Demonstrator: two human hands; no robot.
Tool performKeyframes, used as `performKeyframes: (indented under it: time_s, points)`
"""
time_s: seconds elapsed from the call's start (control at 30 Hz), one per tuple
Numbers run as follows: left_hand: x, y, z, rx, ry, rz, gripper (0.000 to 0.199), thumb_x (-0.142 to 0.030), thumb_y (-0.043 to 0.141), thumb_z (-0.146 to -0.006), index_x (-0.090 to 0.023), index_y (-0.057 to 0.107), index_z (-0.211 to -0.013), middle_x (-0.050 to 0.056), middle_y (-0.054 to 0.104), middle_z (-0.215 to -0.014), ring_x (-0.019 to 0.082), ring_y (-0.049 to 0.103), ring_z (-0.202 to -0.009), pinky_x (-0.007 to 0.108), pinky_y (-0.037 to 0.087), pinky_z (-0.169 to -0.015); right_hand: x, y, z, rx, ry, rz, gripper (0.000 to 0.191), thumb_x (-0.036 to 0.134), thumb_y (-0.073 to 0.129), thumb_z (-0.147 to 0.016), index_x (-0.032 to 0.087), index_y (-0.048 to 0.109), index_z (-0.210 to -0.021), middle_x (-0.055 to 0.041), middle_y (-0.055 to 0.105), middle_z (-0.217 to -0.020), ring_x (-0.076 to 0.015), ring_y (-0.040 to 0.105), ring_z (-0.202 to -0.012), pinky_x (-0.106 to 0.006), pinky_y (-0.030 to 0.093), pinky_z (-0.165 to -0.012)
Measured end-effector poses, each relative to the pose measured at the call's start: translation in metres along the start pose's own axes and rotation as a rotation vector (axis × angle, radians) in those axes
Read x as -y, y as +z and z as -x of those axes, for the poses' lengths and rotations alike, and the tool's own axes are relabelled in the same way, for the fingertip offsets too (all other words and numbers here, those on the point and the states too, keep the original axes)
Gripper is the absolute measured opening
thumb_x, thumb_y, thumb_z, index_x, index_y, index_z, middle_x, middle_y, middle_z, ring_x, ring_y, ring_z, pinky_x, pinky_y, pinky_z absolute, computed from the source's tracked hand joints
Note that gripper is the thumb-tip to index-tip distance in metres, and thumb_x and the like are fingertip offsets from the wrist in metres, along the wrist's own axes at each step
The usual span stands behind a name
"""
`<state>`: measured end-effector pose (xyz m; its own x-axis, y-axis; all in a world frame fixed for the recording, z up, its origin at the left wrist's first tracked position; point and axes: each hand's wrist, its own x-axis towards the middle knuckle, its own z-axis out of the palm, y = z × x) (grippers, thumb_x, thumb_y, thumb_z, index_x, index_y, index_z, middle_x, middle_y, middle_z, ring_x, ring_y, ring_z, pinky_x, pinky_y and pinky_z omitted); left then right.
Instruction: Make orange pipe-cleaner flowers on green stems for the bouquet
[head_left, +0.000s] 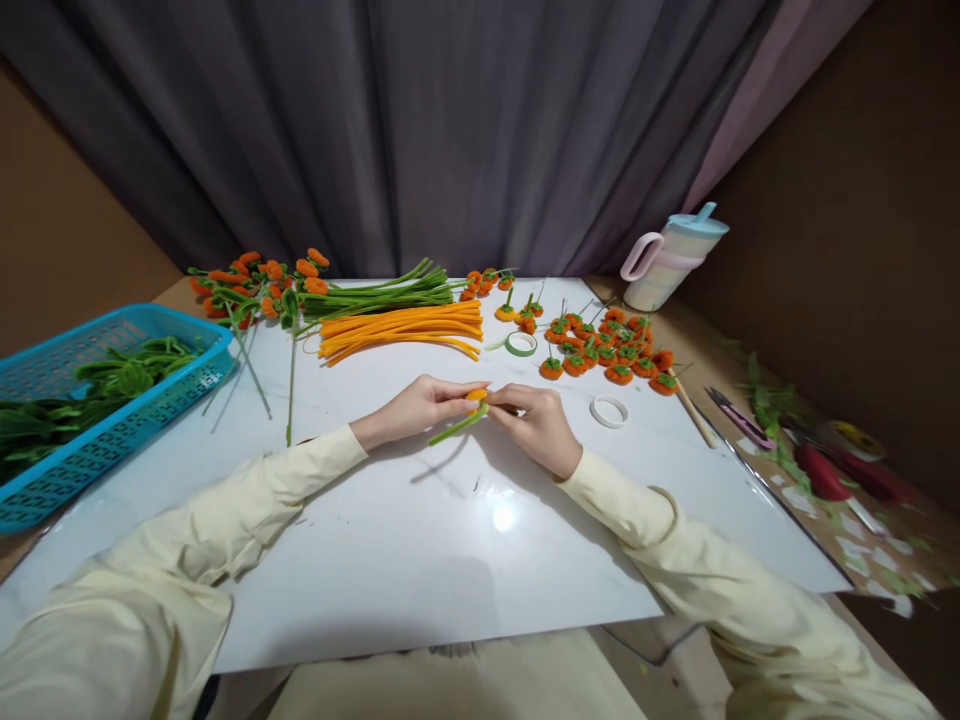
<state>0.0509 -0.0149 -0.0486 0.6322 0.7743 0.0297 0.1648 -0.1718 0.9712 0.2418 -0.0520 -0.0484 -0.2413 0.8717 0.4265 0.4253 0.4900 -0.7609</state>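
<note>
Above the middle of the white table sheet (420,560), both hands meet at a small orange piece (476,396) with a green stem (457,428) slanting down to the left. My left hand (427,408) pinches the orange piece from the left. My right hand (536,420) has its fingers closed at the right side of the same piece, by the green stem's upper end. Beyond the hands lie a bundle of orange pipe cleaners (401,332) and a green bundle (390,293). Several orange pieces with green tops (619,374) lie at the back right.
A blue basket (150,400) of green leaves stands at left, near orange flowers (315,268) on stems. Tape rolls (609,411), a stick (696,415), pink-handled cutters (739,418), red-handled scissors (821,472) and a tumbler (671,262) are at right.
</note>
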Motion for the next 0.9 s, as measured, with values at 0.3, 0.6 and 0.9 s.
performKeyframes:
  time_s: [0.3,0.6,0.9]
  points:
    - [0.003,0.009,0.005,-0.020,0.177,-0.207,0.035,-0.035,0.056,-0.085,-0.018,0.064,-0.114,0.005,0.059,-0.124,0.024,0.056,-0.114,0.033,0.042,-0.100,0.002,-0.002,-0.006,0.069,0.499,-0.400,0.012,0.023,0.069,-0.062,0.012,0.067,-0.057,0.0003,0.057,-0.049,-0.0076,0.043,-0.043,-0.022,0.037,-0.044]
    - [0.006,0.013,0.005,-0.008,0.110,-0.127,0.047,-0.040,0.050,-0.087,-0.017,0.052,-0.128,0.006,0.052,-0.133,0.023,0.049,-0.122,0.034,0.036,-0.104,-0.006,-0.005,-0.011,0.171,0.723,-0.668,0.019,0.024,0.079,-0.052,0.009,0.068,-0.060,-0.0031,0.061,-0.058,-0.0038,0.042,-0.044,-0.018,0.038,-0.042]
    - [0.012,0.013,-0.002,-0.019,-0.039,0.266,0.048,-0.042,0.058,-0.082,-0.011,0.060,-0.119,0.010,0.066,-0.102,0.017,0.059,-0.085,0.029,0.047,-0.076,-0.008,-0.005,-0.012,0.169,0.655,-0.571,0.035,0.042,0.076,-0.063,0.009,0.068,-0.069,-0.0073,0.063,-0.062,-0.0099,0.050,-0.047,-0.024,0.043,-0.043]
